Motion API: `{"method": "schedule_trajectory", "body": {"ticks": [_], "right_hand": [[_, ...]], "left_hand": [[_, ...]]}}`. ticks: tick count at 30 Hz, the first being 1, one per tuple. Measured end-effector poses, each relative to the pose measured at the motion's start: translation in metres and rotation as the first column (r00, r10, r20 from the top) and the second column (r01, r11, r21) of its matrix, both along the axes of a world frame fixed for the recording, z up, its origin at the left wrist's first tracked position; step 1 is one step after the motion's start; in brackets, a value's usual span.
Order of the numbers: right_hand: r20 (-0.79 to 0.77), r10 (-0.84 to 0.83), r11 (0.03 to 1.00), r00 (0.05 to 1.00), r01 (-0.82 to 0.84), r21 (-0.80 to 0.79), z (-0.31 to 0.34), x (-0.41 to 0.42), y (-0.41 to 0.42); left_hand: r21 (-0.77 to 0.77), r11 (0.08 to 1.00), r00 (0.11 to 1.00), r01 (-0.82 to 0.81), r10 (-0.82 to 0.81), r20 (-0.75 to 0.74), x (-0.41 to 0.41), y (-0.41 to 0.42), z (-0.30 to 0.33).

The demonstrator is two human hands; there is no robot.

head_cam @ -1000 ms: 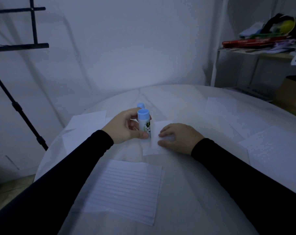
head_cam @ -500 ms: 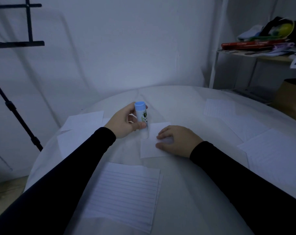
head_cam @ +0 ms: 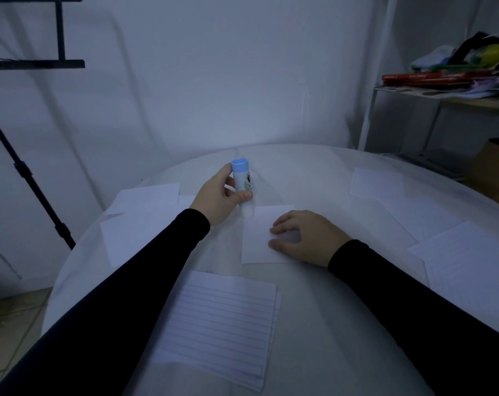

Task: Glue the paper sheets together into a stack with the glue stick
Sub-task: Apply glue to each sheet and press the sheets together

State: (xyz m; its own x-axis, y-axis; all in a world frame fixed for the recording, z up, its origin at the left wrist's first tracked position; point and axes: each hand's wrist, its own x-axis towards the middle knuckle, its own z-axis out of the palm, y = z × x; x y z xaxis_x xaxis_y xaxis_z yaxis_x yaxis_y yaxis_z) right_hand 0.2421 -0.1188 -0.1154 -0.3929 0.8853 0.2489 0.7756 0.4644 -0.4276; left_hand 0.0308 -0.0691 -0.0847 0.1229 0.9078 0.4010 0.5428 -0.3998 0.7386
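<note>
The left hand [head_cam: 219, 197] is wrapped around a glue stick [head_cam: 243, 190], thumb across the front of the tube and fingers behind it. The stick stands nearly upright, leaning a little, with its blue end up and its lower end down at the far left corner of a small blank sheet [head_cam: 261, 235]; whether the tip actually touches the paper cannot be told. The right hand [head_cam: 305, 238] lies flat on that same sheet, palm down and fingers loosely spread, gripping nothing and pressing the paper's right half to the tabletop [head_cam: 314, 324]. Both arms are in black sleeves.

The tabletop is round and covered in white. Near the front edge, just this side of the small sheet, lies a lined sheet [head_cam: 216, 324] with at least one more sheet showing under its right and lower edges. To the left, two blank sheets [head_cam: 139, 212] overlap near the rim. To the right, several lined sheets [head_cam: 459, 258] are spread out, some overlapping, well apart from the hands.

A black stand [head_cam: 36, 192] rises beside the tabletop on the left. At the far right, a white shelf [head_cam: 442, 95] against the wall carries a red flat box and a jumble of other items too dim to make out.
</note>
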Motion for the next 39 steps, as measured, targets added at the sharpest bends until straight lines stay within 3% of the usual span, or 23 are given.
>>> {"method": "schedule_trajectory", "body": {"ticks": [5,11,15,17,19,21,27,33,36,39], "right_hand": [[0.008,0.025,1.000,1.000,-0.024,-0.009,0.001,0.002,-0.001],[0.172,0.052,0.999,0.984,-0.053,0.002,0.018,0.017,-0.007],[0.122,-0.203,0.954,0.972,0.168,0.249,0.024,0.009,-0.014],[0.219,-0.261,0.957,0.940,0.223,0.184,0.021,-0.001,-0.017],[0.330,-0.218,0.976,0.918,0.204,0.076,0.017,-0.008,-0.020],[0.340,-0.160,0.986,0.927,0.166,0.011,0.018,-0.007,-0.021],[0.173,0.085,0.985,0.981,-0.056,-0.166,0.019,0.005,-0.014],[-0.017,0.221,0.971,0.975,-0.222,-0.088,0.008,0.013,-0.006],[-0.078,0.062,0.998,0.995,-0.059,0.038,0.011,0.019,-0.007],[0.028,-0.210,0.977,0.977,0.210,0.026,0.010,0.029,-0.004]], "left_hand": [[0.010,0.996,0.993,-0.084,0.083,0.084,0.001,0.000,0.001],[0.069,0.991,0.902,-0.119,0.079,0.426,-0.007,-0.007,0.042],[0.070,0.996,0.929,-0.051,0.021,0.368,-0.012,-0.016,0.045],[0.049,0.998,0.945,-0.036,0.018,0.327,-0.009,-0.017,0.039],[0.034,0.999,0.959,-0.013,0.003,0.285,-0.005,-0.018,0.034],[0.022,1.000,0.967,0.009,-0.014,0.255,-0.001,-0.017,0.031],[-0.037,0.993,0.971,0.114,-0.103,0.215,0.009,-0.020,0.029],[-0.059,0.990,0.980,0.127,-0.116,0.165,0.012,-0.024,0.028],[-0.044,0.994,0.982,0.098,-0.089,0.169,0.013,-0.023,0.027],[-0.032,0.997,0.978,0.073,-0.065,0.198,0.021,-0.024,0.023]]}}
